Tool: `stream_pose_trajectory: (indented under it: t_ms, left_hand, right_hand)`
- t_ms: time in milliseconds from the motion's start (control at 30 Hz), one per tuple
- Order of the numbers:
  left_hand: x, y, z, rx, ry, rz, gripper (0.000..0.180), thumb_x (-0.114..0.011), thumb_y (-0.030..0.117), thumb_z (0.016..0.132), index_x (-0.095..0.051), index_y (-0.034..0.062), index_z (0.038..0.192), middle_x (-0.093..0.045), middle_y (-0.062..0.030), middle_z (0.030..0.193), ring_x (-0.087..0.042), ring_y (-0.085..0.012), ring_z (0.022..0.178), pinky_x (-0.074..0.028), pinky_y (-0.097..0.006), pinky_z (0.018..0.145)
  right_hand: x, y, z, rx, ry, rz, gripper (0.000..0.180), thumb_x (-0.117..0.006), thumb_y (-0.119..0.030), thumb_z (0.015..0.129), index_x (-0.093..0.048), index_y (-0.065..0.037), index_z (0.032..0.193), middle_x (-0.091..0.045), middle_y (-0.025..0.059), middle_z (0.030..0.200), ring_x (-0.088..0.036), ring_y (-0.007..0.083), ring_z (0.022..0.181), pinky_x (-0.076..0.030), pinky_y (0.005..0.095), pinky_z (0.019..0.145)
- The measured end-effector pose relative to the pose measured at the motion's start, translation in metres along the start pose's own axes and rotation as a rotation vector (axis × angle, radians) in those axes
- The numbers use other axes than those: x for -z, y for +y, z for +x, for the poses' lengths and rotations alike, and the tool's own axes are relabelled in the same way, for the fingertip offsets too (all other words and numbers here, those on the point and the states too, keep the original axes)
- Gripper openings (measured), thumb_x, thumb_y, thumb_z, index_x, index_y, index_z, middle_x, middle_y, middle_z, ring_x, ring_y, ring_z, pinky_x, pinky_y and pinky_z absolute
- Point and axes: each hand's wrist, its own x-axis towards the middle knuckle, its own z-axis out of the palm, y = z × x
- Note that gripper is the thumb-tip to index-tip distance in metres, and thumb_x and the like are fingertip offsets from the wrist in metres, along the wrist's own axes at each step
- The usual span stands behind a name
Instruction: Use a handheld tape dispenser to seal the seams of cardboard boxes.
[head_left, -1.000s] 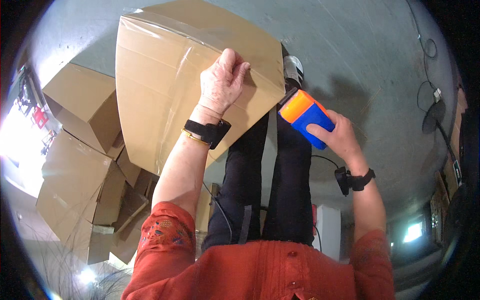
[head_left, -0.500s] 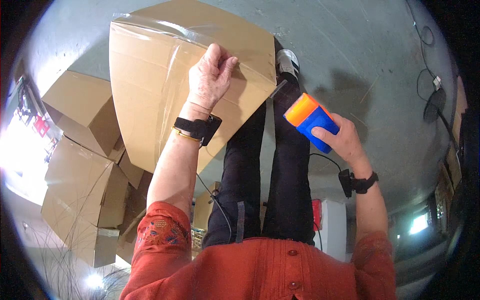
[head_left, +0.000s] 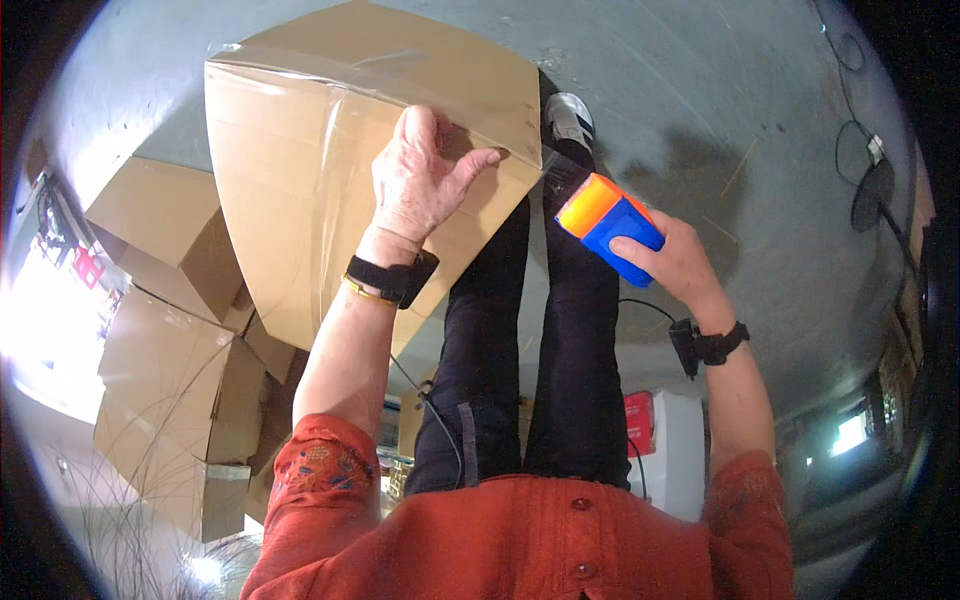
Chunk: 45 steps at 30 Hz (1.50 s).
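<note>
I see the right hand (head_left: 674, 262) grasping a blue-and-orange tape dispenser (head_left: 615, 230), just beside the large carton (head_left: 280, 180). The left hand (head_left: 415, 180) is over that carton's taped edge, fingers curled, thumb out; I can't tell whether it pinches anything. Behind the dispenser are black trousers (head_left: 582, 350); one shoe (head_left: 573, 118) shows beside the carton, whose inside I can't see. Further left, brown cartons (head_left: 165, 375) crowd together, contents hidden from me; a cable (head_left: 840, 165) lies far right.

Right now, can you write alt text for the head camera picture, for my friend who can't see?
The right hand grips a blue-and-orange handheld tool, while the left hand is at a large cardboard box with clear tape along one edge. More cardboard boxes are at left.
</note>
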Motion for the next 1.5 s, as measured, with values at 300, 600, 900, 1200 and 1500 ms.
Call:
stream_pose_trajectory:
  t_ms: [300, 600, 900, 1200, 1500]
  left_hand:
    - [-0.009, 0.017, -0.022, -0.154, 0.001, 0.212, 0.036, -0.082, 0.022, 0.082, -0.055, 0.0037, 0.098, -0.056, -0.0154, 0.095, -0.058, -0.0366, 0.085, -0.050, -0.045, 0.074]
    - [-0.039, 0.052, -0.026, -0.191, -0.059, 0.179, 0.030, -0.075, 0.024, 0.085, -0.055, 0.0043, 0.095, -0.057, -0.0151, 0.090, -0.058, -0.0385, 0.087, -0.049, -0.047, 0.078]
    - [-0.051, 0.060, -0.030, -0.179, -0.066, 0.324, 0.041, -0.077, 0.033, 0.079, -0.052, 0.0031, 0.092, -0.050, -0.0192, 0.095, -0.053, -0.0401, 0.090, -0.046, -0.050, 0.079]
    - [-0.058, 0.062, -0.033, -0.145, -0.044, 0.404, 0.050, -0.082, 0.041, 0.079, -0.052, 0.0036, 0.095, -0.050, -0.0191, 0.098, -0.053, -0.0402, 0.094, -0.045, -0.050, 0.082]
    - [-0.055, 0.057, -0.035, -0.079, -0.057, 0.444, 0.055, -0.086, 0.040, 0.076, -0.050, 0.0023, 0.094, -0.048, -0.0204, 0.098, -0.052, -0.0404, 0.093, -0.045, -0.050, 0.081]
  right_hand:
    - [-0.011, 0.029, 0.020, 0.076, -0.028, 0.103, 0.063, -0.077, -0.055, 0.082, -0.069, -0.003, 0.117, -0.073, 0.0205, 0.094, -0.072, 0.0331, 0.087, -0.054, 0.0418, 0.080]
    - [-0.017, 0.043, 0.036, 0.204, -0.014, 0.114, 0.054, -0.078, -0.045, 0.085, -0.068, 0.000, 0.111, -0.069, 0.0121, 0.089, -0.064, 0.0217, 0.082, -0.051, 0.0360, 0.081]
    - [-0.021, 0.078, 0.084, 0.286, -0.093, 0.035, 0.067, -0.077, -0.060, 0.080, -0.066, -0.002, 0.110, -0.064, 0.0181, 0.099, -0.061, 0.0349, 0.096, -0.046, 0.0427, 0.089]
    - [-0.026, 0.098, 0.107, 0.449, -0.036, -0.001, 0.069, -0.077, -0.064, 0.077, -0.067, 0.000, 0.103, -0.064, 0.0185, 0.093, -0.062, 0.0371, 0.092, -0.048, 0.0443, 0.087]
    - [-0.029, 0.121, 0.103, 0.442, 0.034, -0.044, 0.061, -0.074, -0.063, 0.080, -0.069, -0.003, 0.092, -0.066, 0.0154, 0.085, -0.065, 0.0350, 0.086, -0.050, 0.0437, 0.084]
